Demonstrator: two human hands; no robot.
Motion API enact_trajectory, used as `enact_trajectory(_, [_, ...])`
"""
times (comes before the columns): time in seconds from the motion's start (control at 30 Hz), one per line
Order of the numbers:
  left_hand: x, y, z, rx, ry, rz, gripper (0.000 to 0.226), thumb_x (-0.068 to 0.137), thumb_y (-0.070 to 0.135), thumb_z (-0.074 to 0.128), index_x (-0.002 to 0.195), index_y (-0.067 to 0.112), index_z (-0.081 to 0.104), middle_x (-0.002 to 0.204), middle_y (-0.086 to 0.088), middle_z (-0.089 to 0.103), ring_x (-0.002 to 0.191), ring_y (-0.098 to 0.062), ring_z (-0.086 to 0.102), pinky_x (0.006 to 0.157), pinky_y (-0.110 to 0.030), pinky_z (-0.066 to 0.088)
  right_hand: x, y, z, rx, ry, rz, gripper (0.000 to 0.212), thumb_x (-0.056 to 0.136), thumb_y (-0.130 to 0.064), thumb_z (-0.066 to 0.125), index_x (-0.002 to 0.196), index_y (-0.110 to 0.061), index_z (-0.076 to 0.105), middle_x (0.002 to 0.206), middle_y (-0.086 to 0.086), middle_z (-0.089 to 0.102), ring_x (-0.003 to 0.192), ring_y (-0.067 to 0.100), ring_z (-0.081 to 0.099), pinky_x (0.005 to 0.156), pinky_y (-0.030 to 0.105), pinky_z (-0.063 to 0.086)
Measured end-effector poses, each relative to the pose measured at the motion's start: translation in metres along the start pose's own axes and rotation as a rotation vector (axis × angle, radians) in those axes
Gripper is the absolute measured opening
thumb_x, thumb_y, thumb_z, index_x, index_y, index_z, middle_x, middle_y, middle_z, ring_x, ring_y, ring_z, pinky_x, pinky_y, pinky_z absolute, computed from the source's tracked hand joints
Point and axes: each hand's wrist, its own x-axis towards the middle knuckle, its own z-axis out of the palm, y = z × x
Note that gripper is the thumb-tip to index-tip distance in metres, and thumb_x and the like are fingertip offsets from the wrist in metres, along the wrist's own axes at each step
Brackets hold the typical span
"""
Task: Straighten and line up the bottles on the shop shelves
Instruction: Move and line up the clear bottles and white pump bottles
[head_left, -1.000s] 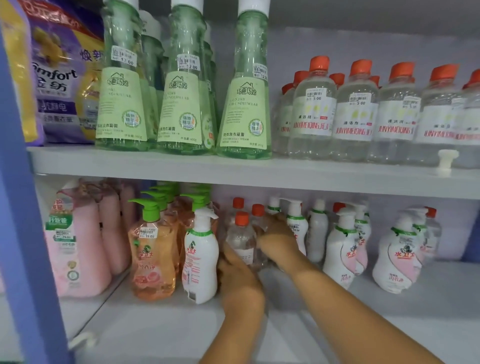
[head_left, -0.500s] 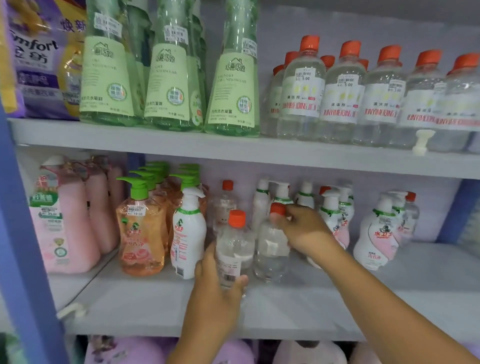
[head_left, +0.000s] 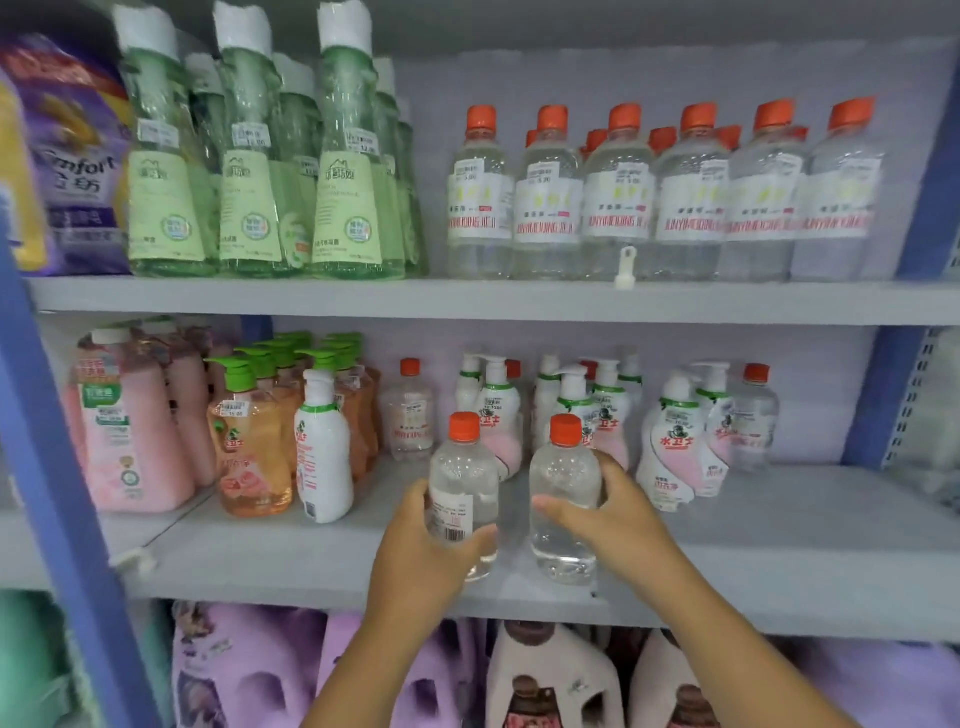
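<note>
So, two clear bottles with orange caps up front on the middle shelf (head_left: 311, 566), side by side, upright. Left hand (head_left: 415, 561) wrapped round the left bottle (head_left: 464, 483), thumb across its barcode label. Right hand (head_left: 618, 509) curled round the right bottle (head_left: 563, 499) from the side. Behind, white pump bottles (head_left: 670, 447) and one more clear bottle (head_left: 410, 410); orange pump bottles (head_left: 249, 447) off left.

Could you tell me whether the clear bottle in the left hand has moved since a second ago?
Yes. The clear bottle in the left hand has come forward from beside the white pump bottle toward the shelf's front edge.
</note>
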Motion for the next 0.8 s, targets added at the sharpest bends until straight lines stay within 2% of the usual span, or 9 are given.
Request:
enact_trajectory(0.13, [-0.048,0.032,0.001,-0.088,0.060,0.015,0.064,0.051,0.050,0.092,0.106,0.043,0.061,0.088,0.021,0.074,0.077,0.003,0.069,0.075,-0.029,0.057,-0.037,-0.019,-0.050,0.039,-0.034,-0.064,0.065,0.065,-0.043,0.091,0.123,-0.042,0.063,0.109,-0.022,0.074,0.100,-0.001,0.071,0.096,0.038,0.057])
enact_trajectory(0.27, [-0.091,0.104,0.003,-0.185,0.084,0.193,0.070,0.037,0.056,0.079,0.105,0.048,0.066,0.092,0.018,0.077,0.076,-0.003,0.073,0.071,-0.022,0.057,-0.070,-0.063,-0.113,0.105,-0.040,-0.228,0.052,0.059,-0.038,0.096,0.105,-0.043,0.072,0.098,-0.014,0.078,0.089,0.006,0.075,0.079,0.029,0.060])
enact_trajectory(0.37, [-0.109,0.170,0.008,-0.226,-0.002,0.300,0.059,0.044,0.054,0.085,0.100,0.054,0.067,0.092,0.019,0.077,0.080,0.000,0.073,0.072,-0.023,0.056,-0.084,-0.108,-0.161,0.196,0.053,-0.336,0.037,0.061,-0.043,0.093,0.093,-0.038,0.076,0.085,-0.013,0.078,0.074,0.002,0.074,0.057,0.010,0.051])
enact_trajectory(0.47, [-0.107,0.229,0.021,-0.232,-0.048,0.379,0.047,0.059,0.047,0.088,0.101,0.040,0.068,0.089,0.027,0.075,0.080,0.008,0.070,0.067,-0.013,0.052,-0.079,-0.150,-0.211,0.149,0.202,-0.446,0.039,0.065,-0.054,0.075,0.094,-0.029,0.071,0.080,-0.020,0.076,0.070,-0.002,0.072,0.059,0.016,0.054])
enact_trajectory(0.53, [-0.099,0.264,0.034,-0.213,-0.056,0.433,0.042,0.066,0.046,0.084,0.103,0.040,0.065,0.089,0.032,0.073,0.080,0.012,0.068,0.064,-0.010,0.050,-0.059,-0.168,-0.242,0.060,0.296,-0.469,0.034,0.074,-0.057,0.076,0.091,-0.029,0.068,0.074,-0.024,0.072,0.067,-0.003,0.069,0.058,0.014,0.052])
enact_trajectory(0.6, [-0.080,0.291,0.052,-0.207,-0.070,0.457,0.035,0.073,0.044,0.084,0.101,0.040,0.065,0.087,0.034,0.072,0.078,0.013,0.068,0.061,-0.006,0.050,-0.036,-0.177,-0.266,0.012,0.375,-0.487,0.041,0.074,-0.064,0.077,0.095,-0.030,0.069,0.084,-0.015,0.074,0.077,0.006,0.071,0.064,0.022,0.054])
enact_trajectory(0.67, [-0.060,0.313,0.073,-0.217,-0.056,0.455,0.036,0.073,0.044,0.086,0.102,0.035,0.068,0.089,0.024,0.075,0.078,0.007,0.070,0.070,-0.017,0.057,-0.011,-0.180,-0.283,-0.034,0.430,-0.473,0.048,0.073,-0.068,0.076,0.101,-0.030,0.068,0.092,-0.010,0.072,0.085,0.012,0.069,0.068,0.030,0.052])
enact_trajectory(0.73, [-0.036,0.325,0.094,-0.194,-0.041,0.430,0.037,0.071,0.047,0.087,0.101,0.033,0.068,0.090,0.017,0.076,0.080,0.000,0.072,0.076,-0.029,0.059,0.007,-0.178,-0.294,-0.055,0.433,-0.430,0.047,0.075,-0.066,0.076,0.104,-0.031,0.065,0.096,-0.011,0.068,0.089,0.010,0.066,0.067,0.028,0.047])
enact_trajectory(0.8, [-0.015,0.331,0.114,-0.126,-0.051,0.396,0.041,0.071,0.051,0.085,0.103,0.033,0.066,0.094,0.014,0.075,0.083,-0.005,0.071,0.075,-0.031,0.058,0.024,-0.169,-0.300,-0.133,0.448,-0.382,0.035,0.079,-0.061,0.076,0.095,-0.034,0.061,0.091,-0.016,0.064,0.087,0.004,0.062,0.064,0.023,0.043])
